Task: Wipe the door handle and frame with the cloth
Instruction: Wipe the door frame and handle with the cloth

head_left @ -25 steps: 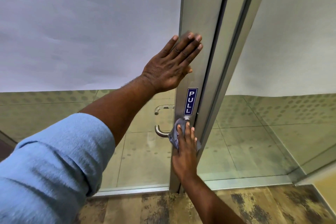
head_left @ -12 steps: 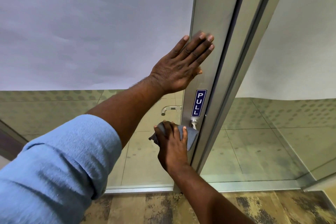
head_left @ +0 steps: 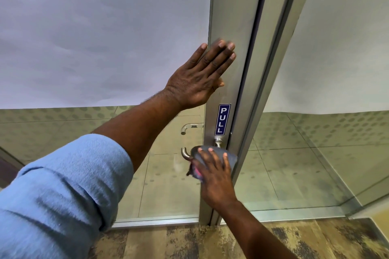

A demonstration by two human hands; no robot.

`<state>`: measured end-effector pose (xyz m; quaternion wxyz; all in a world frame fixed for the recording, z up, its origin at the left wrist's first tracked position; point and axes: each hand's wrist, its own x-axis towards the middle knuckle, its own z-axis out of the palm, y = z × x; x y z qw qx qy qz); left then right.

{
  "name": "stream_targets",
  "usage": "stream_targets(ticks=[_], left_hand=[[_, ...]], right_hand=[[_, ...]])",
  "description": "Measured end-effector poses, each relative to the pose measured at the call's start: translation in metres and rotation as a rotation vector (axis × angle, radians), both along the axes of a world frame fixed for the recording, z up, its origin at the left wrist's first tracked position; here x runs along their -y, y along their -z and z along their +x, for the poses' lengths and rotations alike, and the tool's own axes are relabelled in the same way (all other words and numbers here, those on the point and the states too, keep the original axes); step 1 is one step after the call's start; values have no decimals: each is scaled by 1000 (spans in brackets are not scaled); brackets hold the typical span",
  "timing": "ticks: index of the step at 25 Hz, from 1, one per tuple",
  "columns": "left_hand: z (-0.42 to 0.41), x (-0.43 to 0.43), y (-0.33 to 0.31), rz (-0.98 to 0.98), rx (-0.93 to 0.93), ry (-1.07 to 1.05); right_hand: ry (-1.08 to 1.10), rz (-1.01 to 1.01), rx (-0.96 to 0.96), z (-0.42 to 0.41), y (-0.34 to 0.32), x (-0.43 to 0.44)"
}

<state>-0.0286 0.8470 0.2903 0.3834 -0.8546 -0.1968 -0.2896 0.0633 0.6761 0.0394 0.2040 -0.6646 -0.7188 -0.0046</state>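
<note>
A grey cloth (head_left: 229, 156) is pressed over the metal lever door handle (head_left: 185, 154) by my right hand (head_left: 214, 176), fingers spread on top of it. Only the handle's curved left end and its round base (head_left: 218, 140) show; the middle is hidden under the cloth. The brushed metal door frame (head_left: 233, 17) rises above, with a blue PULL sticker (head_left: 222, 119) just over the handle. My left hand (head_left: 202, 78) lies flat and open against the frame's left edge, higher up, holding nothing.
Frosted glass panels fill the door (head_left: 105, 33) on the left and the fixed pane (head_left: 347, 38) on the right. A second handle (head_left: 190, 127) shows through the glass on the far side. Patterned carpet (head_left: 189, 242) lies below the door's bottom rail.
My right hand slid the cloth from the frame leftwards along the handle, then back right over its middle. My left hand has stayed flat on the frame.
</note>
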Motion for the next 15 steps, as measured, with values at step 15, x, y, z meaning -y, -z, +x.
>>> stream_targets(ticks=[15], left_hand=[[1, -9, 5, 11, 15, 22]], right_hand=[[195, 228, -533, 32, -44, -25]])
